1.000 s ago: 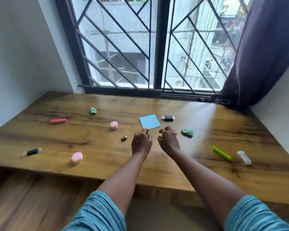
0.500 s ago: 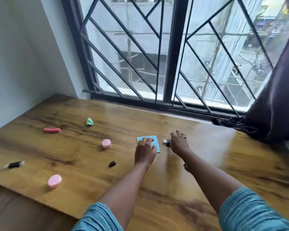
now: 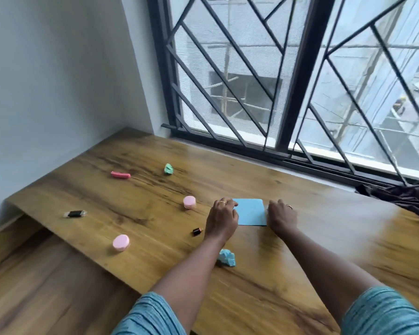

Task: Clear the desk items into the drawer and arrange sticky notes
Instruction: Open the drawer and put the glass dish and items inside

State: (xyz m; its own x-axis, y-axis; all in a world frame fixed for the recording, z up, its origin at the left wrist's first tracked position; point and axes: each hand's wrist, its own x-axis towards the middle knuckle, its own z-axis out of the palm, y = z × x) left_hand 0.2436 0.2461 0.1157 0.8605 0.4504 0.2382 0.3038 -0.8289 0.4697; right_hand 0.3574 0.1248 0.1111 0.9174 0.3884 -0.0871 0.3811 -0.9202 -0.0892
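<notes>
A blue sticky note pad (image 3: 250, 212) lies flat on the wooden desk (image 3: 300, 262). My left hand (image 3: 221, 218) sits at the pad's left edge, its bent fingers gripping that edge. At the pad's right edge is my right hand (image 3: 282, 216), fingers bent down; whatever lies under it is hidden. A crumpled blue note (image 3: 227, 257) lies beside my left forearm. Scattered to the left are a small black-and-red piece (image 3: 197, 231), two pink round caps (image 3: 189, 202) (image 3: 121, 242), a black-and-clear stick (image 3: 75, 213), a pink bar (image 3: 120, 175) and a crumpled green note (image 3: 169, 169).
A barred window (image 3: 288, 93) runs along the desk's far side, with a dark curtain (image 3: 397, 194) bunched at its right end. A white wall closes the left side. A lower wooden surface (image 3: 34, 286) lies below the desk's near-left edge.
Both hands have reached forward to either side of the blue pad. The view has swung left. The black-and-white stick that lay right of the pad is no longer visible.
</notes>
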